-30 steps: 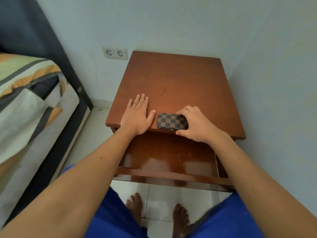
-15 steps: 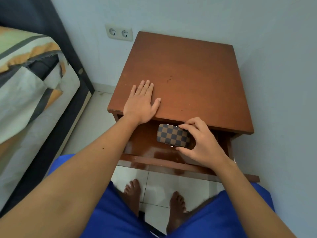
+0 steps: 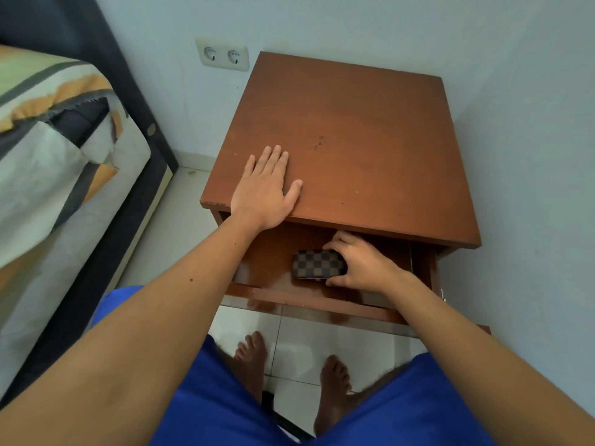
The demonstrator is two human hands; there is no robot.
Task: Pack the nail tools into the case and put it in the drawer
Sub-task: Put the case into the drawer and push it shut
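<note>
A small brown checkered case (image 3: 317, 263), closed, lies low inside the open drawer (image 3: 309, 302) of a brown wooden nightstand (image 3: 370, 140). My right hand (image 3: 360, 263) reaches into the drawer and grips the case at its right end, fingers above and thumb below. My left hand (image 3: 269, 188) rests flat, fingers spread, on the front left of the nightstand top. No loose nail tools are visible.
The nightstand stands in a corner, with a wall close on its right and a double socket (image 3: 222, 55) on the wall behind. A bed (image 3: 61, 162) with a patterned cover is at the left. My bare feet (image 3: 289, 368) stand on white tiles below the drawer.
My right hand lifted the case off the nightstand's front edge and carried it down into the open drawer. My left hand stayed flat on the top.
</note>
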